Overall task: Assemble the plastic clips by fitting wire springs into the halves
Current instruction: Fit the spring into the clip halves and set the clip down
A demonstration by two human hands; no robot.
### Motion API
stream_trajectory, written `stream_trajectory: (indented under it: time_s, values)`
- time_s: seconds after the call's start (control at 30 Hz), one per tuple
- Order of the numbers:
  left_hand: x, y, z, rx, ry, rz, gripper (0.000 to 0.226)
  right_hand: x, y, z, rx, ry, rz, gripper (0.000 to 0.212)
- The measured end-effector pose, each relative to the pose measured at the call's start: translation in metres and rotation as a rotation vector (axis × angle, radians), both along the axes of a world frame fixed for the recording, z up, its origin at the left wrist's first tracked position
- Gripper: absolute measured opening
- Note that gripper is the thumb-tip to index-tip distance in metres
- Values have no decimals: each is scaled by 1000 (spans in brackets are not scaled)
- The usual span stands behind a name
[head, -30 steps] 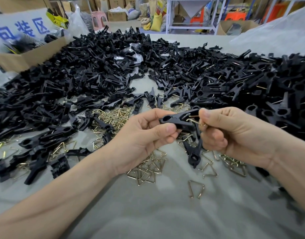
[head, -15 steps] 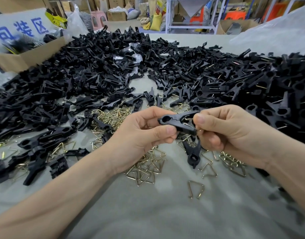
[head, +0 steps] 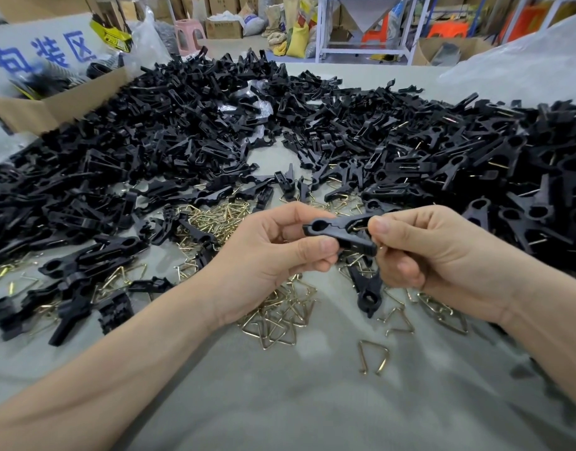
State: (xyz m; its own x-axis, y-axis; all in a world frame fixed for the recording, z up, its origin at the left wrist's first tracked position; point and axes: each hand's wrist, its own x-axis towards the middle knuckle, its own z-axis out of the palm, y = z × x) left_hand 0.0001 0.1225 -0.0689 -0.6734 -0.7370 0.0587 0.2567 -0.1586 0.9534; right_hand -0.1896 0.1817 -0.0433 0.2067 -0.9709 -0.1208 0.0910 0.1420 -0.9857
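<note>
**Pressing the spring home**

The black clip [head: 338,234] is held level above the bench [head: 312,402], over the loose springs [head: 280,317]. The left hand [head: 273,255] pinches its ring end, thumb below and forefinger above. The right hand [head: 426,252] curls its fingers round the tail, thumb tip against the brass wire spring [head: 361,228]. To my eye, the halves should stay aligned while the wire is pushed in straight, without twisting.
</note>
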Motion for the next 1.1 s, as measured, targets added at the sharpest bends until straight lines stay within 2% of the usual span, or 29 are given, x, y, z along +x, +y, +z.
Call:
stream_trajectory:
  time_s: [0.1,0.23,0.33,0.57,0.7,0.77,0.9,1.0,1.1]
  values:
    - [1,1,1,-33,-20,-1,21,-1,0,-3,2,-19,-5,24]
    - [0,2,2,-65,-39,1,22,-3,-1,-8,15,-45,-9,49]
    - [0,3,2,-104,-38,-23,24,-1,0,-9,19,-56,-9,47]
    - [-1,5,2,-178,-3,2,27,3,3,-16,19,-252,-20,41]
    - [-2,7,2,-209,-8,27,27,4,4,-18,35,-286,12,50]
    - [-2,10,5,-306,-24,50,24,4,5,-16,44,-328,75,65]
    - [-2,12,7,-598,-192,198,28,4,7,-14,88,-411,162,70]
    - [-3,14,5,-709,-232,198,27,8,8,-15,116,-420,210,79]
    - [-4,16,3,-776,-275,210,25,13,9,-14,106,-439,229,75]
